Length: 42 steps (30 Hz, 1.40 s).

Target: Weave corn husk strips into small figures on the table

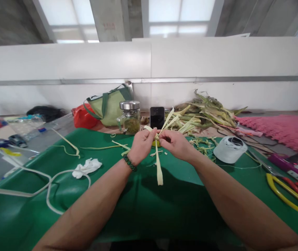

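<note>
Between my two hands is a small bundle of pale corn husk strips (159,169). One strip hangs straight down, and others fan out upward to the right. My left hand (142,145) is closed on the bundle from the left, thumb on top; a green bead bracelet circles that wrist. From the right, my right hand (174,143) pinches the strips near their crossing point, its fingers curled. The exact fingertip contact is partly hidden. Something yellow shows just beneath the crossing. The green mat (138,216) lies under both hands, with small husk scraps on it.
Behind the hands stand a lidded glass jar (132,118), a phone (157,117) and a green bag (107,108). A husk pile (209,108) lies back right. To the right are a white thread spool (230,150) and yellow-handled scissors (282,190); at left, crumpled tissue (87,168) and a white cable (48,195).
</note>
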{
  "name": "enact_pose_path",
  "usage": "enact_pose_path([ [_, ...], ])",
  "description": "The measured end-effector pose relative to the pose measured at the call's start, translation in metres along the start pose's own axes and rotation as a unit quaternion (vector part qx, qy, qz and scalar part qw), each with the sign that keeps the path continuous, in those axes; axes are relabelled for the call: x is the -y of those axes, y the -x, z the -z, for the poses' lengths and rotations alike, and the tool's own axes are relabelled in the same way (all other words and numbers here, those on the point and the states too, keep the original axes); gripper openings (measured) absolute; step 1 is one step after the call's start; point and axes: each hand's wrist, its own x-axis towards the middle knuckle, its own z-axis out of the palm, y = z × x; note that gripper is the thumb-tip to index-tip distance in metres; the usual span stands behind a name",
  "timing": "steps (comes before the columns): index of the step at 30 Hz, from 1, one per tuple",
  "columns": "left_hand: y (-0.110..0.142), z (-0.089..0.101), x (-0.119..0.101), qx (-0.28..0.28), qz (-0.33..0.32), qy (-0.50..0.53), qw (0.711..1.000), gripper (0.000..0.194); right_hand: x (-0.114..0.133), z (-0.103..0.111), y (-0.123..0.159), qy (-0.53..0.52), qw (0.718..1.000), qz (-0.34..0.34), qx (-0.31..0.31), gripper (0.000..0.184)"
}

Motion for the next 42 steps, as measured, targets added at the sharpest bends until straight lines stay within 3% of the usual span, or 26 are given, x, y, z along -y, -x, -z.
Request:
enact_pose_path([
  [4, 0.001, 0.001, 0.0, 0.027, -0.015, -0.02, 0.999, 0.045, 0.003, 0.006, 0.0, -0.093, 0.991, -0.07, 0.064, 0.016],
  [8, 0.001, 0.003, 0.001, 0.029, 0.007, 0.018, 0.999, 0.048, 0.006, -0.003, 0.001, -0.124, 0.989, -0.075, -0.003, 0.012],
  [14, 0.001, 0.003, 0.003, 0.045, 0.036, 0.08, 0.995, 0.048, 0.008, -0.016, 0.003, -0.056, 0.995, 0.014, -0.08, 0.01],
  [21, 0.0, 0.0, 0.006, 0.038, 0.017, 0.059, 0.997, 0.046, 0.011, -0.006, 0.004, 0.056, 0.998, -0.014, -0.039, 0.017],
  [25, 0.001, 0.001, 0.003, 0.013, 0.006, 0.039, 0.999, 0.041, 0.013, -0.002, 0.004, -0.054, 0.997, -0.053, 0.009, 0.017],
  [28, 0.001, 0.001, 0.001, 0.022, 0.032, 0.109, 0.993, 0.04, 0.012, -0.005, 0.003, -0.098, 0.993, -0.069, -0.021, 0.016],
  [33, -0.001, 0.003, 0.003, 0.107, 0.114, 0.31, 0.938, 0.043, 0.005, -0.011, 0.003, -0.026, 0.994, -0.018, -0.105, 0.013],
  [37, -0.003, 0.004, 0.008, 0.109, 0.13, 0.311, 0.935, 0.038, 0.001, -0.012, 0.006, 0.06, 0.99, 0.028, -0.124, 0.014],
  [42, -0.004, 0.003, 0.01, 0.085, 0.156, 0.329, 0.927, 0.034, 0.001, -0.01, 0.009, 0.184, 0.975, 0.067, -0.1, 0.02],
])
